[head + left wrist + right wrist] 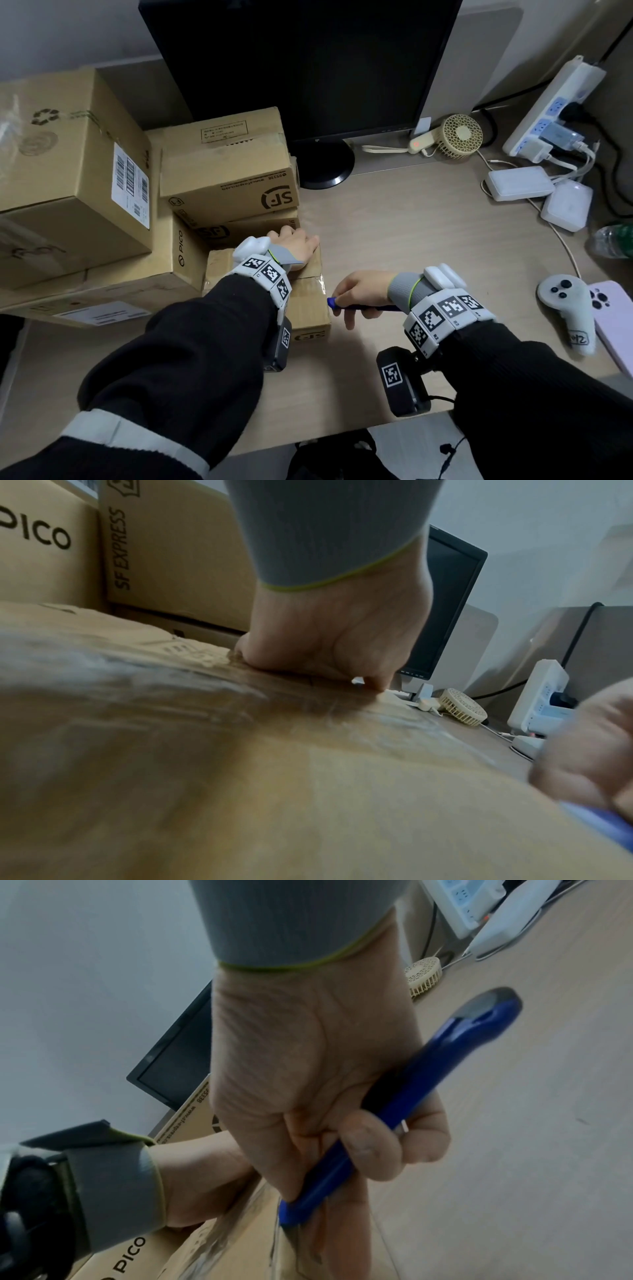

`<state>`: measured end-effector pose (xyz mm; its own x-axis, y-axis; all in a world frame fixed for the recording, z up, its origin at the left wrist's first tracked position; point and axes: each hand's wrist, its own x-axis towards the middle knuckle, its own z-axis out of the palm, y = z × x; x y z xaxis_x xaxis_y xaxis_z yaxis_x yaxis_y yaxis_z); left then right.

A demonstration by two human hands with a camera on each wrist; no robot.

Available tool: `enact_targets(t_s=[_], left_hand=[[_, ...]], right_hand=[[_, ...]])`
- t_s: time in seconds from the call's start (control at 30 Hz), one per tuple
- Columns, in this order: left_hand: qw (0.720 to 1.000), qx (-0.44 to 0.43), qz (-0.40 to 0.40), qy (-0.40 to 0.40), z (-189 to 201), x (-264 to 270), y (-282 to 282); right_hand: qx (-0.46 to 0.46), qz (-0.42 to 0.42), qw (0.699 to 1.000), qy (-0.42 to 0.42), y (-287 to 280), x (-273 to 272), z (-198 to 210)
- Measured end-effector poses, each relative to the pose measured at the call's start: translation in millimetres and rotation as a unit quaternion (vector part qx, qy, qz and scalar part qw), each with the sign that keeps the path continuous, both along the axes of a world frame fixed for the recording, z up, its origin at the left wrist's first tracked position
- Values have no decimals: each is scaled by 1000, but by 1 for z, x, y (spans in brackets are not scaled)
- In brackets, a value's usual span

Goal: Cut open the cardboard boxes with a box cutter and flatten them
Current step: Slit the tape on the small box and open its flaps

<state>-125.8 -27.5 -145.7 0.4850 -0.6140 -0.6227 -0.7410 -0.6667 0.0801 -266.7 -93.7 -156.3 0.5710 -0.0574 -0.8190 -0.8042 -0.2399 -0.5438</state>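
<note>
Nearest the viewer, two forearms in dark sleeves reach over a pale wooden desk (428,219). The right hand (363,291) is curled around a blue box cutter (346,305) — fingers wrapped on the handle, thumb along it. Its front end points left, at the right edge of a small cardboard box (308,301). In the right wrist view the blade end sits at the tape-covered edge of the box, apparently so the cut can follow the taped seam.

The left hand (296,245) lies on the far part of the box's top, pressing down. Its palm is on the cardboard and its fingers seem to reach over the far edge, though they are hidden; this likely steadies the box against the knife's push, and keeps the hand away from the blade.

Just behind and to the left, more sealed boxes (226,168) are stacked, waiting their turn. Farther back stand a dark monitor (301,68), a small cream fan (459,133) and a white power strip (551,109) — all well apart from the cutting.
</note>
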Motion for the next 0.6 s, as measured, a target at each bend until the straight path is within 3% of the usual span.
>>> enact_targets(t_s=[0.1, 0.27, 0.33, 0.43, 0.53, 0.6], left_hand=[[999, -24, 30, 11, -8, 3, -3], [998, -20, 6, 51, -15, 14, -6], [987, -90, 66, 118, -17, 23, -4], [946, -210, 117, 216, -16, 48, 13], [970, -133, 61, 196, -13, 77, 42], [977, -66, 64, 194, -14, 89, 59]], right_hand=[[-5, -10, 1000, 23, -4, -5, 4], [-95, -71, 993, -5, -28, -5, 13], [-112, -118, 986, -45, -37, -2, 15], [-122, -134, 979, -94, -39, 7, 19], [-135, -96, 977, -132, -31, 18, 21], [-142, -73, 976, -151, -25, 25, 22]])
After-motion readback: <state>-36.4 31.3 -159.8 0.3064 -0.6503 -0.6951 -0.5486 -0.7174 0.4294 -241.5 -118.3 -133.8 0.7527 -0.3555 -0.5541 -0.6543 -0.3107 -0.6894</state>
